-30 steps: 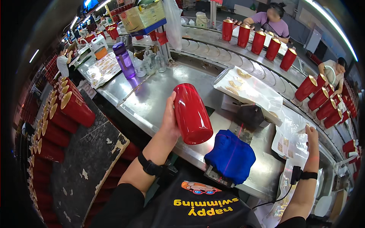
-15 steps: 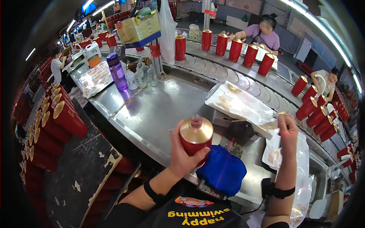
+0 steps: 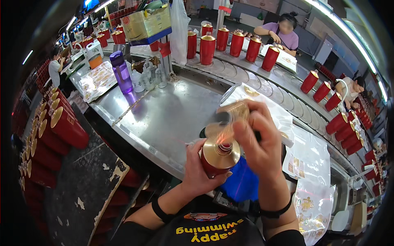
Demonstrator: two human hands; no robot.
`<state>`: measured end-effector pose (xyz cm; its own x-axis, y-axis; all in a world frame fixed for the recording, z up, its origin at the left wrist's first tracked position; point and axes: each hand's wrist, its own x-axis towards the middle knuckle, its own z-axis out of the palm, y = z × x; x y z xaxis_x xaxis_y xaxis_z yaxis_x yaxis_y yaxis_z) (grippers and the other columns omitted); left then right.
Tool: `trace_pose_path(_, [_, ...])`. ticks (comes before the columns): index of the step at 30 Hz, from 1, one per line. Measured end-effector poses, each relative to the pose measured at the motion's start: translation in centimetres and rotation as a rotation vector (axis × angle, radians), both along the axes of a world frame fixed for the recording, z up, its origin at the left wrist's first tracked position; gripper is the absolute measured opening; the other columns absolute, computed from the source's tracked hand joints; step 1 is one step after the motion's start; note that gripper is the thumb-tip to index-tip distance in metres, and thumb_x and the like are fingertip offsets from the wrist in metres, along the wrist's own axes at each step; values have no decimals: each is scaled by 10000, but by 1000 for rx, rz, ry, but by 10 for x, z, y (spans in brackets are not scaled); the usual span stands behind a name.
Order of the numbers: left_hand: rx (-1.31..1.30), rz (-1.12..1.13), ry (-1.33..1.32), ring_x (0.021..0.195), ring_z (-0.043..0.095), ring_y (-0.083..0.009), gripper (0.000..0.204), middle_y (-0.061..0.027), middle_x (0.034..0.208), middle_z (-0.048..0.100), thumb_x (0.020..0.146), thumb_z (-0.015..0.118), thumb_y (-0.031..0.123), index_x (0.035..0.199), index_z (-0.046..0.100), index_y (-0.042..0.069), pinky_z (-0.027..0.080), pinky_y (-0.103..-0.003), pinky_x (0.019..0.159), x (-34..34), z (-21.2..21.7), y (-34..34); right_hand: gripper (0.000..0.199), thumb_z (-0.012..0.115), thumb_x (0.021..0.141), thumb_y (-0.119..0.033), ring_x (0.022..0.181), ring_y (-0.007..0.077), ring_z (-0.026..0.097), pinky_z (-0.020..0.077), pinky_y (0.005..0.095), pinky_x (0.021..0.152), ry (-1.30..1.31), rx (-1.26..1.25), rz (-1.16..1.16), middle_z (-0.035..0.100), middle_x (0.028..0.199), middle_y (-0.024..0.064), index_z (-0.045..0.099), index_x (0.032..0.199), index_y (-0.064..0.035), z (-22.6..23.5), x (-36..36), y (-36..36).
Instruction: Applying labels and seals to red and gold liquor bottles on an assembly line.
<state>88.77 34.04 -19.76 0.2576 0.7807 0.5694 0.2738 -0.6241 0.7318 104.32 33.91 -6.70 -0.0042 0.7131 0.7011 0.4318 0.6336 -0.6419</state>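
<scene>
My left hand point(image 3: 196, 166) is closed round a red bottle point(image 3: 215, 169) with a gold shoulder and a narrow clear neck, tilted towards me. Just above that neck, my right hand point(image 3: 262, 143) pinches a thin gold patterned piece point(image 3: 234, 112). Motion blurs the piece, so its exact kind is unclear; it looks like a decal. Under the bottle and right hand lies a blue cloth point(image 3: 241, 182), partly hidden. Beyond the right hand, a white sheet point(image 3: 281, 112) with gold decals rests on a tray.
Red bottles point(image 3: 207, 51) stand along a curved conveyor point(image 3: 246, 78), with a co-worker point(image 3: 285, 35) behind it. A purple drink bottle point(image 3: 121, 74) and small clear bottles point(image 3: 161, 77) stand on the metal table point(image 3: 164, 119). More red bottles point(image 3: 67, 127) crowd the left. Decal sheets point(image 3: 314, 201) lie right.
My right hand has moved left from the decal sheets to above the bottle's neck, carrying the gold piece. The held bottle has shifted slightly right and down. Bottles on the conveyor have moved left.
</scene>
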Motion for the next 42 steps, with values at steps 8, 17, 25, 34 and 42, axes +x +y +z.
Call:
trace_pose_path(8, [-426,-549,-652,1248,446,-243,859,-157,1326,437,802,741,254,1419,199,4,339,-359,1061,-7,9,-1,240,660,895,-145,996,223,545,434,326,838,252,-265,-8,566,1043,146,567,733,6,-56,7,-36])
trace_pose_path(17, [-708,-634,-668,1201,462,-154,618,-92,1299,465,896,632,260,1380,335,16,359,-313,1038,-14,37,16,206,667,882,-134,1011,207,535,424,320,860,345,-307,-8,586,1004,137,581,744,-7,-70,5,-34])
trace_pose_path(25, [-702,-677,-633,1207,456,-154,597,-90,1307,465,907,603,261,1379,334,16,352,-314,1042,-14,35,22,188,631,914,-151,1069,181,521,399,303,912,506,-449,79,563,1157,128,599,788,-15,-71,9,-29])
trace_pose_path(34, [-716,-630,-668,1273,447,-209,609,-133,1360,461,911,553,298,1391,322,0,323,-354,1086,-9,33,18,235,634,923,-203,1121,173,509,365,316,999,462,-420,208,541,1254,114,590,1045,-6,-81,15,-33])
trace_pose_path(42, [-770,-637,-727,1208,462,-153,466,-98,1298,484,961,507,220,1357,366,18,353,-306,1042,-13,40,18,280,686,887,-210,1121,163,508,362,325,1004,439,-498,115,582,1216,99,568,1065,-28,-85,12,-31])
